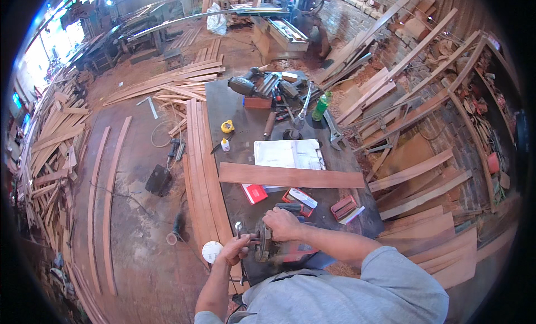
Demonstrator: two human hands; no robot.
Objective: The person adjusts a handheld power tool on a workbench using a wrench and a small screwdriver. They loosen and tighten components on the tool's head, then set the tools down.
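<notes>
Head view: both hands, left hand (234,249) and right hand (283,223), grip the power tool (267,243).

Plank (290,176) across workbench (234,109), behind grinder (262,241).

Long reddish wooden board (290,176) across the workbench (234,109), green bottle (321,105) beyond.

A dark workbench (234,109) runs from near to far, crowded with gear. Across its middle lies a long reddish board (290,176), and just beyond that a white sheet of paper (287,154). Nearer sit a red box (254,193) and a small red case (344,207). Farther off — a yellow tape measure (227,126), a small white glue bottle (225,145), a green bottle (320,106) and a heap of power tools (268,84).
</notes>
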